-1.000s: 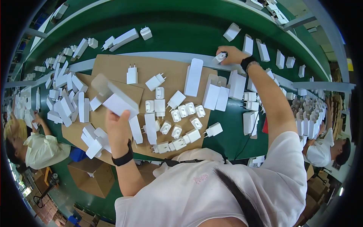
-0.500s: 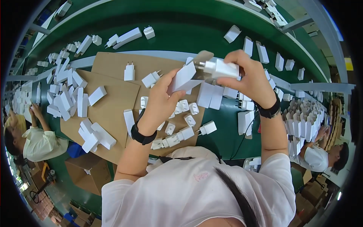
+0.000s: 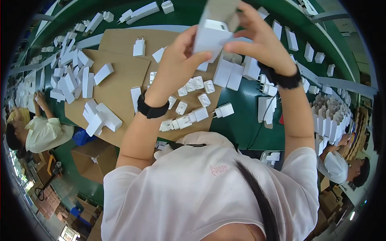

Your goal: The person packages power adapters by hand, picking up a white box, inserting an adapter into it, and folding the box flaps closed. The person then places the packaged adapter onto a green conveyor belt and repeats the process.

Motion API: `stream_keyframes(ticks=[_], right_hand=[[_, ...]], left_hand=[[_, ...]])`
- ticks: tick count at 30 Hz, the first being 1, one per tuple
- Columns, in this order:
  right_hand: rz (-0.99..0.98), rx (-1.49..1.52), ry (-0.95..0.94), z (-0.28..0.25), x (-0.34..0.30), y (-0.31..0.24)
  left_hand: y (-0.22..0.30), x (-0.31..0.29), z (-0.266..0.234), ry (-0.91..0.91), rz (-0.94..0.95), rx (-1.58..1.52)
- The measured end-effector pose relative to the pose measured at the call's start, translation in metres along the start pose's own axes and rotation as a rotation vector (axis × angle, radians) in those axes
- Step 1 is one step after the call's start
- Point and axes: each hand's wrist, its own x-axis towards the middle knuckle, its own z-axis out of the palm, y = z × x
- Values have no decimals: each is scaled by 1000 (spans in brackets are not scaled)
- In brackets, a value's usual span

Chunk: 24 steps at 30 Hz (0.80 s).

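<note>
In my left hand (image 3: 179, 60) is a small white cardboard box (image 3: 211, 42), gripped between thumb and fingers and held up over the far side of the bench. Its top gapes, with a flap standing up, and a white plug charger (image 3: 217, 25) shows inside the mouth. My right hand (image 3: 261, 46) is beside the box's right side, thumb and fingers apart, the fingertips close to the flap. Whether they touch it I cannot tell. Below the hands, several white chargers (image 3: 181, 107) lie on brown cardboard, and a two-pin charger (image 3: 224, 110) lies at its right edge.
White boxes are heaped at left (image 3: 70, 82) on the cardboard sheet (image 3: 120, 66). A green belt (image 3: 193, 14) beyond carries boxes and chargers. A black cable (image 3: 257, 130) trails at right, near packed upright boxes (image 3: 331, 114). Co-workers sit left (image 3: 48, 134) and right (image 3: 335, 166).
The charger has gone from my right hand into the box's mouth. My right fingers have come apart. Both hands and the box now appear higher in the view, which has also shifted.
</note>
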Motion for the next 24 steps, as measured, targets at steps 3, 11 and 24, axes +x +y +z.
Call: stream_keyframes(ticks=[3, 11, 24], right_hand=[[399, 114, -99, 0, 38, 24], [891, -23, 183, -197, 88, 252], [735, -761, -242, -10, 56, 171]], left_hand=[[-4, 1, -31, 27, 240, 687], [-38, -148, -246, 685, -356, 1322], [-51, -126, -135, 785, -76, 1003]])
